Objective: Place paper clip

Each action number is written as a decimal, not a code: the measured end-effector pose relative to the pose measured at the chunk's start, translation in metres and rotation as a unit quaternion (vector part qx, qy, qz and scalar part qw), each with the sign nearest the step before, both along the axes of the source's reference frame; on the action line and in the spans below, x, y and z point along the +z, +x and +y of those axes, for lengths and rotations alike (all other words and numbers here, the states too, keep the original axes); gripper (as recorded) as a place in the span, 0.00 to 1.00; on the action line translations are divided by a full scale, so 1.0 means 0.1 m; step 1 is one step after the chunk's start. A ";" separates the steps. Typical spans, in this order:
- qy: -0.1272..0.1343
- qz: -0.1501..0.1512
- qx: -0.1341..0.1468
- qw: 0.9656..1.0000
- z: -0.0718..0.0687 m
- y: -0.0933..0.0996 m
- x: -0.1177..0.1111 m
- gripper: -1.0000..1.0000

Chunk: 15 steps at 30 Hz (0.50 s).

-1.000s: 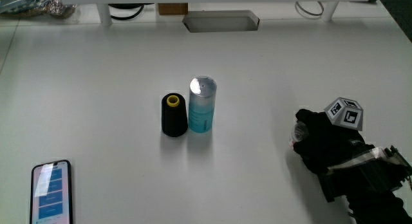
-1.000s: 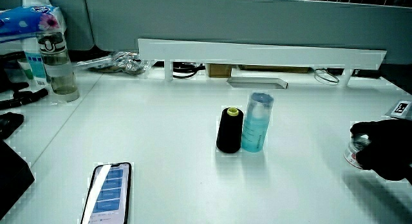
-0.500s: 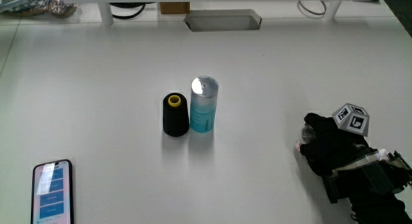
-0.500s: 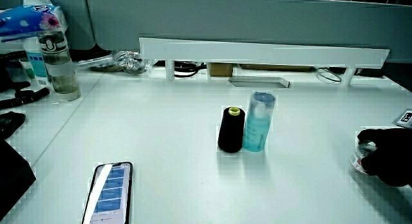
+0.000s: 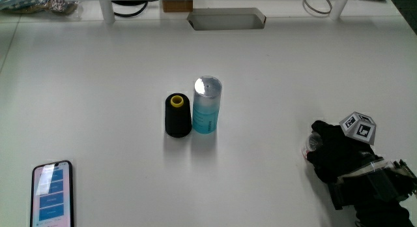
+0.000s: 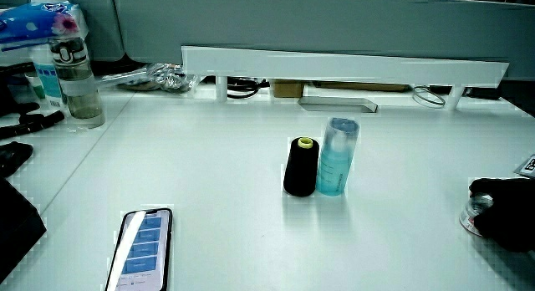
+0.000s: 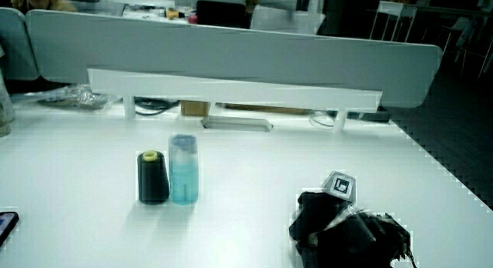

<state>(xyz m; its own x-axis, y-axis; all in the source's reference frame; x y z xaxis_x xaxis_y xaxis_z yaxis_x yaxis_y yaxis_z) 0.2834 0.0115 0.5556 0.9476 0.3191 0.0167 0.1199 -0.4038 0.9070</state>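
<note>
The gloved hand (image 5: 333,155) rests low on the white table (image 5: 273,77), near the table's edge and nearer to the person than the blue bottle. Its fingers are curled over a small clear round container (image 5: 308,147) with a reddish rim, which peeks out at the fingertips. A side view shows the hand (image 6: 506,216) covering the same clear container (image 6: 467,217) down at the table surface. In a side view the hand (image 7: 333,217) hides the container entirely. No loose paper clip is visible.
A black thread spool (image 5: 177,116) with a yellow core stands touching a blue bottle (image 5: 206,107) mid-table. A phone (image 5: 52,194) lies near the person's edge. A grey tray (image 5: 226,20) sits at the partition. A water bottle (image 6: 77,80) stands at the table's corner.
The hand has slid with the clear container a little nearer to the person and farther from the blue bottle. The spool, the bottle and the phone have stayed put.
</note>
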 end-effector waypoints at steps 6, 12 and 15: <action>-0.026 -0.001 -0.001 1.000 -0.02 -0.02 0.00 0.45; -0.063 -0.004 -0.004 0.998 0.05 0.08 0.08 0.15; -0.066 -0.005 -0.014 0.998 0.00 0.09 0.01 0.00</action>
